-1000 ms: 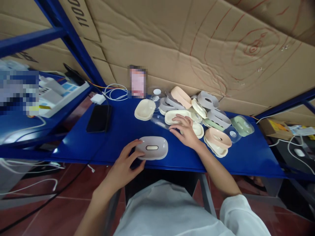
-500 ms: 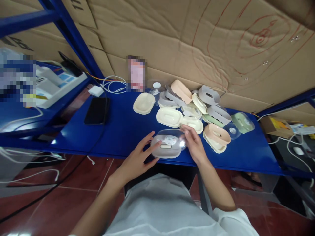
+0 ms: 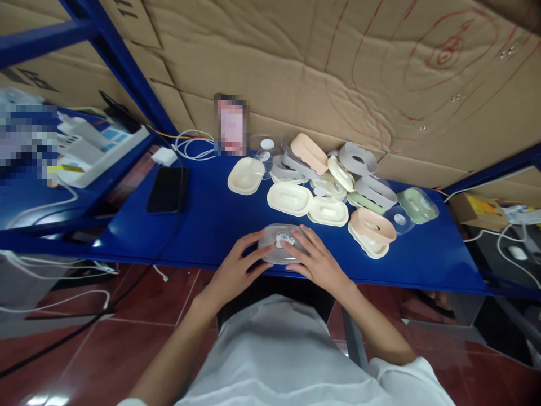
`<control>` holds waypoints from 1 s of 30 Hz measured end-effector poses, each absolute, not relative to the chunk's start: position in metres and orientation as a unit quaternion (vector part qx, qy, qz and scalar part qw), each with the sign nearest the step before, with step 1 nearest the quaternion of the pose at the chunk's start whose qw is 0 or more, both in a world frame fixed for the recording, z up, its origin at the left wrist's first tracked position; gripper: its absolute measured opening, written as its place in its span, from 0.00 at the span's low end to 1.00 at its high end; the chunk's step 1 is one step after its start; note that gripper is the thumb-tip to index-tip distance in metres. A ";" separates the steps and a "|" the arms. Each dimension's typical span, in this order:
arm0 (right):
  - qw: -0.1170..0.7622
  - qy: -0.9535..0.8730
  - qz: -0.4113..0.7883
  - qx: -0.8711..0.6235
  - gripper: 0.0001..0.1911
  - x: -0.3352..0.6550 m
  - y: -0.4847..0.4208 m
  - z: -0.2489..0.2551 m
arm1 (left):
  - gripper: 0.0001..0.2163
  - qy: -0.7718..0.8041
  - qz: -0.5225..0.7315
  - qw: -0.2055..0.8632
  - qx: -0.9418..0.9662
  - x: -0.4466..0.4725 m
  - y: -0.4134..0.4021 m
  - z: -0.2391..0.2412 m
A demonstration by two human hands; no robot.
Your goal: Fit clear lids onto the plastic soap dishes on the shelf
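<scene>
A grey oval tray with a clear lid [image 3: 279, 248] sits at the near edge of the blue shelf [image 3: 203, 225]. My left hand [image 3: 232, 273] grips its left side. From the right, my right hand [image 3: 315, 259] lies with fingers spread over the lid. Behind them is a heap of oval trays and lids in cream, pink, grey and green [image 3: 338, 186], with a cream tray [image 3: 290, 198] nearest.
A black phone [image 3: 168, 189] lies at the left of the shelf, with white cables and a charger [image 3: 190, 148] behind it. Cardboard [image 3: 321, 73] lines the back. A second blue shelf [image 3: 38, 197] with boxes stands left. Cables hang at right.
My right hand brought a clear lid from the heap onto the grey tray. Both hands now press on the tray, closer to the shelf's near edge.
</scene>
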State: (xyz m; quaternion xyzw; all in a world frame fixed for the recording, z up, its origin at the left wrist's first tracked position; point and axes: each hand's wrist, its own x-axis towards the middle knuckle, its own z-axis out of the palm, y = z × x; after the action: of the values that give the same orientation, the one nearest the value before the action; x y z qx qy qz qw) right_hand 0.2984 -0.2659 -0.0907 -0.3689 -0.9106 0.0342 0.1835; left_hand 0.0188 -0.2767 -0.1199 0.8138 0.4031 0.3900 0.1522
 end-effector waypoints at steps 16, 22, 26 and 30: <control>0.170 -0.920 0.008 -0.354 0.32 0.296 -0.261 -0.092 | 0.15 0.430 0.390 0.166 0.797 0.018 -0.273 -0.112; 0.170 -0.926 0.020 -0.336 0.30 0.298 -0.265 -0.095 | 0.15 0.432 0.401 0.149 0.794 0.017 -0.273 -0.119; 0.190 -0.924 0.041 -0.328 0.28 0.298 -0.260 -0.088 | 0.15 0.432 0.399 0.147 0.796 0.018 -0.272 -0.117; 0.202 -0.918 0.067 -0.336 0.29 0.301 -0.251 -0.083 | 0.17 0.451 0.387 0.164 0.787 0.020 -0.272 -0.115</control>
State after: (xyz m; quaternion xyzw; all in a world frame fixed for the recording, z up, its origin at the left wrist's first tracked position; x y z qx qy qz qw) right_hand 0.3013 -0.2514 -0.0831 -0.3356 -0.9176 0.0670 0.2024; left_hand 0.0200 -0.2717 -0.1151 0.7875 0.4510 0.3866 0.1643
